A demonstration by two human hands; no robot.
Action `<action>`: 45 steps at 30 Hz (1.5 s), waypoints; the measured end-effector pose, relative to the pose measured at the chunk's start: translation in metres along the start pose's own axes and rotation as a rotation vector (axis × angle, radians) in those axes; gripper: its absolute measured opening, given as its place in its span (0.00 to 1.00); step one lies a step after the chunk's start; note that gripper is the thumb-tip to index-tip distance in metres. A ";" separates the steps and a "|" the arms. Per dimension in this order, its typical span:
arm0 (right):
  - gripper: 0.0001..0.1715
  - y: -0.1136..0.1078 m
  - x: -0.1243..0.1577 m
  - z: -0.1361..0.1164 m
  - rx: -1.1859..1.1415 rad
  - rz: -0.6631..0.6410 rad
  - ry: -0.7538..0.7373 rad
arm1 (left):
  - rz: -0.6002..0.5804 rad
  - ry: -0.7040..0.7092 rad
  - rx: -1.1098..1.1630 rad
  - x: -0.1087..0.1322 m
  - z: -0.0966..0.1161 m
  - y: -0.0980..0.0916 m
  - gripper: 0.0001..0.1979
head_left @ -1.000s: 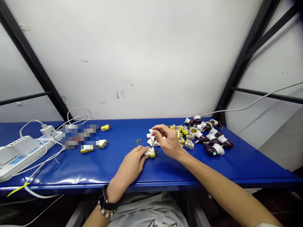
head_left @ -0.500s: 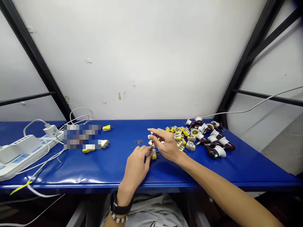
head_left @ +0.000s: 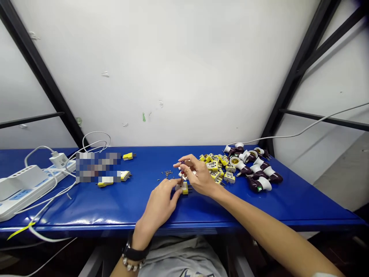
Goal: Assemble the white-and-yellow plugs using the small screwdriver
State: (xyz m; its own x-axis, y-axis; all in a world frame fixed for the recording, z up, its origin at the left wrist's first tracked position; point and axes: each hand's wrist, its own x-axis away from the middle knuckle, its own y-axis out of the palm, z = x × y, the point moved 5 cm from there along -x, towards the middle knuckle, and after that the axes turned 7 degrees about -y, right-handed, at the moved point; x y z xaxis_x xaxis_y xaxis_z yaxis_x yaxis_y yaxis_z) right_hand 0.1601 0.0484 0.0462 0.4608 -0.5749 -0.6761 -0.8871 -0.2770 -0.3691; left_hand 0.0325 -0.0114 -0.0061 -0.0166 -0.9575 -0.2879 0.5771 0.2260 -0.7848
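— Blue glossy table (head_left: 115,207), and what's laid out on it around you?

— Biggest things first: a long white multi-socket power strip (head_left: 25,188) at the far left, a cluster of maroon-and-white lamp holders (head_left: 255,171) at the right, and a heap of yellow-and-white plug parts (head_left: 215,167) just beside my right hand (head_left: 200,177).

— And what are your hands on?

— My left hand (head_left: 160,204) is curled over a white-and-yellow two-pin plug (head_left: 184,188), which sits on the table just in front of the heap, its pins pointing right. My right hand pinches a slim dark red screwdriver (head_left: 181,177) between fingertips and thumb, shaft angled down at the plug. My fingers hide the tip.

— How would you do that well?

— I'd keep the plug pressed flat under my left hand, hold the shaft square to its face, and turn gently from the fingertips. Tiny loose metal screws (head_left: 167,174) lie just left of my hands, so I'd keep my wrist clear of them.
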 end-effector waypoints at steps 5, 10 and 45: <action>0.07 0.000 0.000 0.001 -0.004 0.033 -0.029 | -0.255 0.157 -0.043 -0.032 0.011 -0.022 0.13; 0.10 -0.007 -0.001 0.013 0.011 0.107 0.029 | -0.626 0.227 0.312 -0.076 0.000 -0.010 0.13; 0.14 -0.012 -0.007 0.010 -0.022 -0.014 0.001 | -0.423 0.211 0.495 -0.069 -0.008 0.008 0.11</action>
State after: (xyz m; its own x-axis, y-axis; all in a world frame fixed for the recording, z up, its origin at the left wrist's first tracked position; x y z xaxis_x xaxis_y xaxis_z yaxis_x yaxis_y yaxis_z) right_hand 0.1673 0.0637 0.0490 0.4731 -0.5718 -0.6702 -0.8810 -0.3021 -0.3642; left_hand 0.0319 0.0583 0.0030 -0.4531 -0.8784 -0.1521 0.7905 -0.3170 -0.5240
